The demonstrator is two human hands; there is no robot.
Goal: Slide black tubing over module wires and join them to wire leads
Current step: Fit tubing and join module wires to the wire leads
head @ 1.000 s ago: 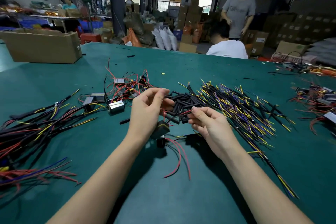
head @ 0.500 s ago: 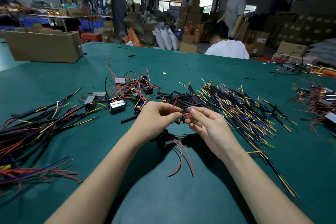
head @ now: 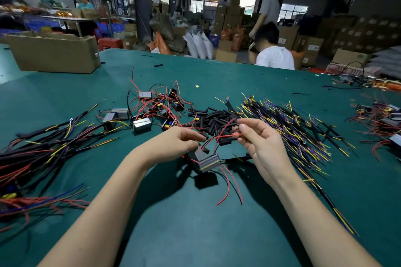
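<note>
So the module is the thing to orient by here: a little grey box hanging just above the green table, its shadow right under it. The left hand is curled onto its upper left end, fingers closed on the casing or the wires right there, hard to say which exactly. There's a short bit of black tubing sitting at the wire base just above the module, looks already slid on. Up and right of the module, the right hand pinches a thin red wire between thumb and fingertips, the wire arcing back down to the box. More red and black leads dangle below the module.

Handling-wise I'd guess the module is light and rigid, so hold the body. The wires are floppy and skinny, so pinch near the tip or the tubing won't thread.

The spare tubing pile lies just beyond the module, and the yellow and purple wire leads are to its far right.
</note>
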